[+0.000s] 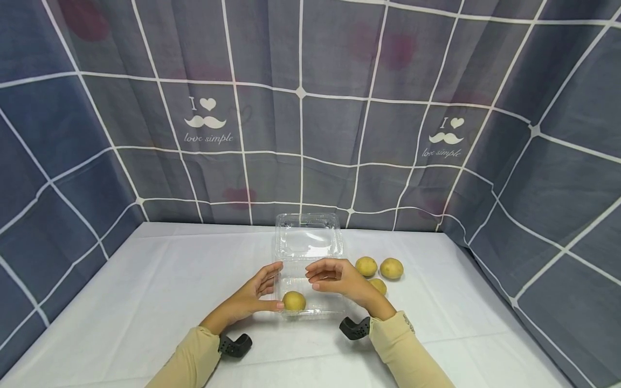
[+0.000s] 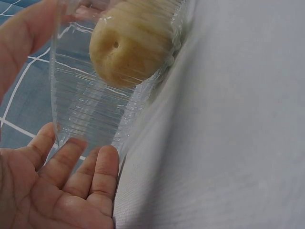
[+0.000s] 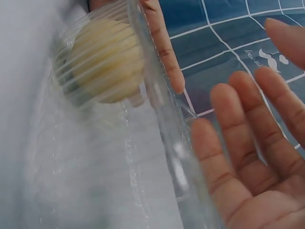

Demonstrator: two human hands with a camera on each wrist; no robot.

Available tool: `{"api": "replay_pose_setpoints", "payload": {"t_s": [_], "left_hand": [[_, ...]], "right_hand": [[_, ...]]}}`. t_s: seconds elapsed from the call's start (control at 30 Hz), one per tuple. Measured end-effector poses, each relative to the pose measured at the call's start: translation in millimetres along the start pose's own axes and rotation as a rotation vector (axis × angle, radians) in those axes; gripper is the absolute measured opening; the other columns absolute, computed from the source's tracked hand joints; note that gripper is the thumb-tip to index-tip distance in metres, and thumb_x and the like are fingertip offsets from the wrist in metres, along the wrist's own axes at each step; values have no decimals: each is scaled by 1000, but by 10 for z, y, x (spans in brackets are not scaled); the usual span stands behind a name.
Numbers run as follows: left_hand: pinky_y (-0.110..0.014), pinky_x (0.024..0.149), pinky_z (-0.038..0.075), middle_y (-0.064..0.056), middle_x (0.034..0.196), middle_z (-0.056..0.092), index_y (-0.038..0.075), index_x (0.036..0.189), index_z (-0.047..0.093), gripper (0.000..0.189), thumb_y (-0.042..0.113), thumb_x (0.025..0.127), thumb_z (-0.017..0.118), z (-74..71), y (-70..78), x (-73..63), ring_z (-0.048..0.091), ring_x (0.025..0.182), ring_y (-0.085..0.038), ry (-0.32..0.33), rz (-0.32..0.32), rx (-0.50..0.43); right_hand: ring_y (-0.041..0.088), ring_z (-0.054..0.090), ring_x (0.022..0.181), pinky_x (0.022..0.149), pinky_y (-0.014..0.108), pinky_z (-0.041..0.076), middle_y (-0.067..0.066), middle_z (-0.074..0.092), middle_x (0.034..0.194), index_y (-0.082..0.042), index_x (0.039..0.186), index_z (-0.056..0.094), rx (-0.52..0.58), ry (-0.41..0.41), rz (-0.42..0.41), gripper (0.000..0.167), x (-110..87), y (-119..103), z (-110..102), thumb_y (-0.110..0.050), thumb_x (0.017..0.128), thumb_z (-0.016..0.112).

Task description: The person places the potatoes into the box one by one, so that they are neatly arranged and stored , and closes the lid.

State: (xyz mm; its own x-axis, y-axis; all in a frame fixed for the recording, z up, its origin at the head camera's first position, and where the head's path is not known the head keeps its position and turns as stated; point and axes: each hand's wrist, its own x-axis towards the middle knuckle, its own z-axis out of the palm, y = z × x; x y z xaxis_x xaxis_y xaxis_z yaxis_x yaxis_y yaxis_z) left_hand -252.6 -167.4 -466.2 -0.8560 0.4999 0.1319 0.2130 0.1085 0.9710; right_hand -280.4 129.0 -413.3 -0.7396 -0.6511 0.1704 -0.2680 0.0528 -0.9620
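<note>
A clear plastic clamshell box (image 1: 322,311) sits on the table with its lid (image 1: 309,237) standing raised at the back. One yellow potato (image 1: 294,301) lies in its front left corner, seen through the ribbed wall in both wrist views. My left hand (image 1: 249,296) is spread along the box's left side, the thumb near the front corner and loosely straight fingers (image 2: 106,167) against the wall. Over the right part of the box hovers my right hand (image 1: 342,280), its fingers (image 3: 228,114) relaxed and apart, with nothing in them.
Three more potatoes, one at the back (image 1: 366,267), one farther right (image 1: 392,268) and one partly behind my right wrist (image 1: 378,286), lie right of the box. A white cloth (image 1: 145,302) covers the table. Checked curtains (image 1: 330,134) enclose the back and sides.
</note>
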Motion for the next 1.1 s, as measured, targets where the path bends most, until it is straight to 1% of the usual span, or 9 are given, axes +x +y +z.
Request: {"api": "replay_pose_setpoints", "payload": {"t_s": [0.1,0.23,0.37,0.57,0.63,0.8,0.87,0.97,1.1], "left_hand": [[-66,125,31,-36,172,21,-5,168,19,105,14,92,88,0,-5,2,28,155,-57,1,9,1],[-65,126,31,-36,172,21,-6,168,19,104,14,92,88,4,-6,4,29,155,-57,1,14,7],[-62,126,32,-35,172,21,-5,168,19,104,15,92,88,5,-11,4,28,156,-56,-2,-3,17],[-61,126,32,-35,172,22,-5,168,19,104,15,93,88,-6,-15,-10,27,156,-56,-3,-4,18],[-62,126,31,-36,172,21,-6,168,19,104,15,92,88,-10,-22,-13,26,156,-56,-3,0,15],[-57,126,34,-36,172,22,-6,168,19,103,15,93,87,-15,-29,-10,27,156,-56,-3,5,20],[-54,126,35,-36,172,22,-6,168,20,103,16,93,87,-18,-27,-11,27,156,-56,-2,10,22],[-49,126,37,-36,171,21,-6,168,19,103,15,93,87,-23,-29,-15,27,156,-57,-5,20,18],[-42,125,38,-37,171,21,-7,168,20,103,15,93,87,-24,-40,-14,26,156,-57,-8,27,14]], "right_hand": [[14,72,109,98,28,61,41,64,129,21,135,59,32,30,-21,47,-30,11,-32,-4,99,76],[12,71,110,98,27,60,39,65,129,21,134,59,35,71,-30,47,-99,13,-84,-4,99,77],[11,71,110,98,26,60,37,66,128,20,133,59,22,103,-43,46,-172,13,-144,-4,99,76],[10,73,103,93,24,62,42,67,118,26,126,59,-13,156,-143,39,-230,46,-224,6,96,75],[9,74,101,91,24,62,35,71,114,27,124,60,-29,167,-163,38,-246,53,-245,8,95,75],[7,73,101,91,23,62,2,77,111,27,125,59,-28,168,-151,39,-308,53,-302,7,95,75],[8,73,102,92,23,61,-5,76,111,27,127,58,-24,172,-140,41,-336,50,-332,7,96,75],[8,73,102,92,23,62,-1,76,112,27,127,58,-29,183,-126,41,-381,49,-382,7,96,75],[9,73,102,91,23,62,18,75,115,26,128,57,-41,197,-96,42,-445,56,-440,6,96,75]]}}
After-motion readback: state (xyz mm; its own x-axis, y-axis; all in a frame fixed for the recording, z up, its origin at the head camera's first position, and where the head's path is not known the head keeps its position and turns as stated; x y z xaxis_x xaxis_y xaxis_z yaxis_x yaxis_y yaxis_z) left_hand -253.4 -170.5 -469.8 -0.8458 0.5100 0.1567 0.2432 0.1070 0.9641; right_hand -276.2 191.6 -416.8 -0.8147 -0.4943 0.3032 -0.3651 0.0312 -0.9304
